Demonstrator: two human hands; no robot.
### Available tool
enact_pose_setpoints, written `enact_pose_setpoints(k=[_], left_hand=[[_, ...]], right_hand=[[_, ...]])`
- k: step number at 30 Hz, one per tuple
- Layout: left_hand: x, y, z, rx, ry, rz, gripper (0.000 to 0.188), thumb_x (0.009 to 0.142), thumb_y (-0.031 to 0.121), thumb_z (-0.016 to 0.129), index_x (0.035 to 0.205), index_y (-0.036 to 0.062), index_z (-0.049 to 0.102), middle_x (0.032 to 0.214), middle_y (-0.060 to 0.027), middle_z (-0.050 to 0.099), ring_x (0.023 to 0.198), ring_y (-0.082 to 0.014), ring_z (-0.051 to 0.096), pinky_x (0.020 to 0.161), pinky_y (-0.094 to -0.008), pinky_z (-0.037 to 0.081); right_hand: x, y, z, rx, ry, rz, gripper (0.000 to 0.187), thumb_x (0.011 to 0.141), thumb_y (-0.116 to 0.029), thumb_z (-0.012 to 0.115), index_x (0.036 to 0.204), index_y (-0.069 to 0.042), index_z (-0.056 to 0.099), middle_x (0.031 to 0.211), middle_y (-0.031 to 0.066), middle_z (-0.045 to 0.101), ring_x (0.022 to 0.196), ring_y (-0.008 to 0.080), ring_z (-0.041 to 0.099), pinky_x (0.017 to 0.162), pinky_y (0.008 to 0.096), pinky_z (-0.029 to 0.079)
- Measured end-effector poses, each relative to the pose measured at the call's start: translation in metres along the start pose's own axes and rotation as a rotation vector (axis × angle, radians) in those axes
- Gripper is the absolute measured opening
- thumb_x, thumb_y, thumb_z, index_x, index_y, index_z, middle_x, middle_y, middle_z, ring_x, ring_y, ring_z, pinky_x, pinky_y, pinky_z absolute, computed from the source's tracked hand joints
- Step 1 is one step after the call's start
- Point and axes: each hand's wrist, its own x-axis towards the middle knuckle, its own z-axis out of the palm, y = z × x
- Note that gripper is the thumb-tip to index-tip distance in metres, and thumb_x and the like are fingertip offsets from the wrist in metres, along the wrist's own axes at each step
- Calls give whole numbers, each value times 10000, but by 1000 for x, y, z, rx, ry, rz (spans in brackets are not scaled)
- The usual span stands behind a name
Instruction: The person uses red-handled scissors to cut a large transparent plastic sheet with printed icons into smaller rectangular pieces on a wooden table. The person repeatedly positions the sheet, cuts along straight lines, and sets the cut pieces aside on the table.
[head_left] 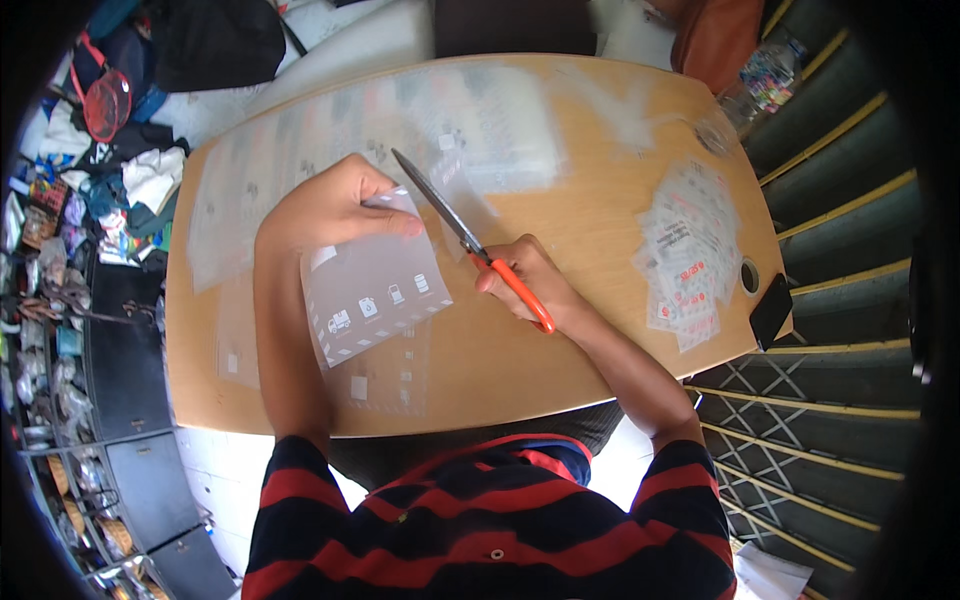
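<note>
My left hand [345, 205] pinches the upper edge of a translucent printed plastic sheet [385, 268], which hangs tilted above the table and bears small white pictures and a striped border. In my right hand [535, 275] is a pair of scissors [450, 220] with orange-red handles. Its dark blades point up and left, just right of the sheet, and look closed. Beneath my left forearm lie more clear sheets [375, 385]. A wide spread of clear printed sheets [510, 125] covers the far left of the table.
On the right of the wooden table [560, 370] lies a loose pile of cut plastic pieces [690, 250]. A dark phone [771, 312] rests at the right edge near a round hole. Crowded shelves [60, 330] stand left; a slatted metal shutter [840, 330] is on the right.
</note>
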Motion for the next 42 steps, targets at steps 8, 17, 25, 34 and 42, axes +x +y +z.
enact_pose_setpoints(k=[8, 17, 25, 34, 42], left_hand=[[20, -3, 17, -22, 72, 9, 249, 912, 215, 710, 986, -22, 693, 859, -24, 662, 753, -66, 567, 672, -250, 461], [97, 3, 77, 668, 46, -32, 703, 706, 226, 832, 1336, 141, 531, 1325, -13, 497, 1234, -282, 406, 1032, -491, 311], [124, 25, 80, 1037, -144, -81, 879, 562, 261, 911, 1335, 161, 503, 1346, -26, 493, 1215, -280, 418, 1004, -485, 338], [122, 23, 75, 1026, -128, -51, 895, 528, 236, 926, 1304, 226, 479, 1304, -40, 452, 1201, -331, 425, 996, -495, 373], [123, 28, 74, 865, -109, -138, 938, 560, 200, 904, 1362, 203, 418, 1345, -84, 404, 1216, -386, 463, 978, -482, 466]], right_hand=[[6, 7, -32, -44, 287, -181, 547, 908, -441, 687, 646, -3, 489, 508, 59, 373, 460, 143, 358, 448, 321, 334], [21, 29, -73, -258, 658, -60, 518, 891, -427, 707, 638, 13, 604, 483, 156, 490, 419, 279, 452, 460, 383, 403], [33, 45, -76, -242, 722, -149, 524, 879, -457, 709, 642, 1, 618, 472, 138, 507, 413, 268, 490, 464, 378, 426], [33, 47, -80, -189, 848, -94, 510, 903, -363, 712, 612, 31, 569, 478, 158, 447, 434, 241, 339, 448, 371, 360], [38, 52, -81, -165, 866, -75, 580, 865, -479, 714, 583, 12, 591, 452, 148, 480, 398, 261, 462, 469, 388, 431]])
